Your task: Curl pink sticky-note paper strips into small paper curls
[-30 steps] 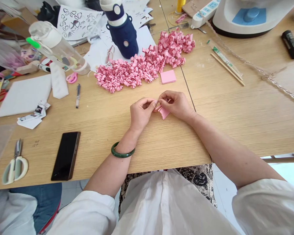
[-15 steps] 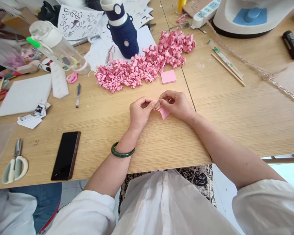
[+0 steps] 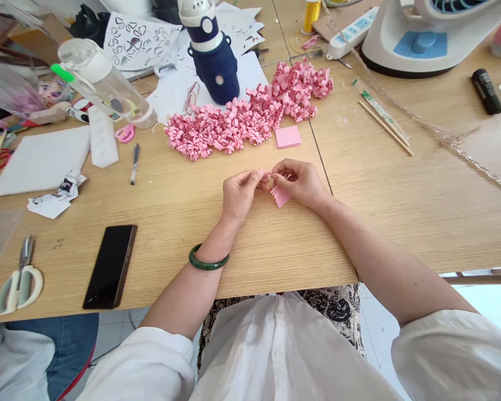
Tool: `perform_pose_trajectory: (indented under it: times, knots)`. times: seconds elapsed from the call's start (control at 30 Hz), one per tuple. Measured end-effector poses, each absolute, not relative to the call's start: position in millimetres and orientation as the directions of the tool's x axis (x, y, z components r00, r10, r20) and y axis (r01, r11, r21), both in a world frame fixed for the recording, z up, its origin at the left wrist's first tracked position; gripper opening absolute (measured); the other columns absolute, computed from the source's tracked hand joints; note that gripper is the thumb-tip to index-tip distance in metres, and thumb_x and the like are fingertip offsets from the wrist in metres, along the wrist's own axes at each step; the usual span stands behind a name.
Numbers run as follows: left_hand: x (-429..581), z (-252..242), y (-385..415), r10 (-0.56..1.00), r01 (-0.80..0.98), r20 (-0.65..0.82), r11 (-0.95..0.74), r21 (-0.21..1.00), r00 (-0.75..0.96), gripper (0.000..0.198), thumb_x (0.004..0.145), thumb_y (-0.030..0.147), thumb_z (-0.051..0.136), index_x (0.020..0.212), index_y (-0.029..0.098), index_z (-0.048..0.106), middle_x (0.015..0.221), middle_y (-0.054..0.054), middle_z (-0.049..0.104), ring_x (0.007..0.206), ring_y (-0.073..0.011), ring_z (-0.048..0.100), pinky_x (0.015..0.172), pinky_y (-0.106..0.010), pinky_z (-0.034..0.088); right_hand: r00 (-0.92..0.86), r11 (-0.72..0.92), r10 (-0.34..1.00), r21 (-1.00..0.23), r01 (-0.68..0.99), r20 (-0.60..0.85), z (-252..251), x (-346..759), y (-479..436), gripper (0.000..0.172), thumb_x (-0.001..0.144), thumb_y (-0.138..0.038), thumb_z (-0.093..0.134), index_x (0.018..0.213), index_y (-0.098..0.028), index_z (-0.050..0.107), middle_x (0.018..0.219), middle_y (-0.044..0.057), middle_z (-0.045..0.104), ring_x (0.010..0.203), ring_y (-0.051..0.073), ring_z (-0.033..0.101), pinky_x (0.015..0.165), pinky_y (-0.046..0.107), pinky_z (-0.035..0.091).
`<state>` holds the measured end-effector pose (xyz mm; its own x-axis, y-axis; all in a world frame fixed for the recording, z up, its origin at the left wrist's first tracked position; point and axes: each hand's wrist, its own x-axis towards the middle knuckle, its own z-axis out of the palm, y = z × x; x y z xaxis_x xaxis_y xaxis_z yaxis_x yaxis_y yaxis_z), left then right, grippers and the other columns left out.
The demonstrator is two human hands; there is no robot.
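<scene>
Both hands meet above the table in front of me. My right hand point(image 3: 303, 181) pinches a pink fringed paper strip point(image 3: 280, 196), whose cut edge hangs below the fingers. My left hand point(image 3: 242, 192), with a green bangle point(image 3: 209, 265) on its wrist, is closed at the fingertips on one end of the pink paper, touching the right fingertips. Exactly how the paper lies between the fingers is partly hidden. Just beyond the hands lies a small stack of pink paper point(image 3: 288, 136). Behind it spreads a long heap of curled pink paper flowers point(image 3: 234, 122).
Left of my arm are a phone point(image 3: 111, 267), scissors point(image 3: 20, 284) and a pen point(image 3: 134, 164). A clear bottle point(image 3: 108, 89) and a dark blue bottle point(image 3: 215, 67) stand at the back. On the right lie wooden sticks point(image 3: 386, 128), a cord point(image 3: 426, 122) and a white fan base point(image 3: 404, 50).
My left thumb has lifted a little and its fingers have shifted at the paper's end. The right hand keeps its pinch. The whole view has shifted slightly.
</scene>
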<state>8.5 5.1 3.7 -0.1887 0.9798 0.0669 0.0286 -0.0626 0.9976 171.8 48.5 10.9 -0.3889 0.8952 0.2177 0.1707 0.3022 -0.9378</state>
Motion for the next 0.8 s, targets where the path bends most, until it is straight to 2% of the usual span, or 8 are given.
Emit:
perform_pose_trajectory:
  times: [0.1, 0.27, 0.6, 0.8]
  knots:
    - [8.3, 4.6, 4.5, 0.974, 0.124, 0.128, -0.106, 0.987, -0.187, 0.020, 0.082, 0.039, 0.079, 0.082, 0.019, 0.080, 0.074, -0.002, 0.077, 0.070, -0.0145, 0.071, 0.075, -0.027, 0.059, -0.395, 0.291, 0.897, -0.938, 0.186, 0.200, 11.3, 172.0, 48.4, 0.011, 0.084, -0.026, 0.063, 0.079, -0.016, 0.065, 0.076, 0.002, 0.069, 0.066, 0.012, 0.055, 0.061, 0.026, 0.042]
    - [9.3, 8.2, 3.6, 0.963, 0.220, 0.179, -0.133, 0.966, -0.202, 0.006, 0.081, 0.026, 0.078, 0.081, 0.020, 0.080, 0.071, 0.000, 0.077, 0.066, -0.0133, 0.070, 0.072, -0.026, 0.057, -0.400, 0.289, 0.897, -0.933, 0.212, 0.187, 12.7, 171.5, 47.8, 0.009, 0.083, -0.023, 0.062, 0.079, -0.016, 0.066, 0.074, 0.002, 0.068, 0.064, 0.011, 0.053, 0.061, 0.026, 0.041]
    - [8.9, 7.9, 2.9, 0.960, 0.241, 0.208, -0.160, 0.957, -0.188, 0.009, 0.081, 0.027, 0.077, 0.076, 0.020, 0.076, 0.071, 0.000, 0.077, 0.061, -0.0127, 0.069, 0.065, -0.025, 0.055, -0.411, 0.313, 0.889, -0.923, 0.222, 0.203, 12.5, 171.9, 47.6, 0.009, 0.083, -0.022, 0.061, 0.079, -0.015, 0.066, 0.072, 0.001, 0.067, 0.063, 0.011, 0.052, 0.061, 0.026, 0.040]
    - [6.7, 4.9, 2.9, 0.964, 0.270, 0.194, -0.141, 0.953, -0.182, 0.014, 0.081, 0.029, 0.077, 0.072, 0.020, 0.072, 0.064, 0.001, 0.074, 0.057, -0.0131, 0.068, 0.062, -0.025, 0.054, -0.427, 0.322, 0.881, -0.919, 0.226, 0.204, 10.5, 172.2, 47.5, 0.009, 0.083, -0.023, 0.061, 0.080, -0.016, 0.066, 0.073, 0.002, 0.069, 0.066, 0.012, 0.055, 0.060, 0.025, 0.041]
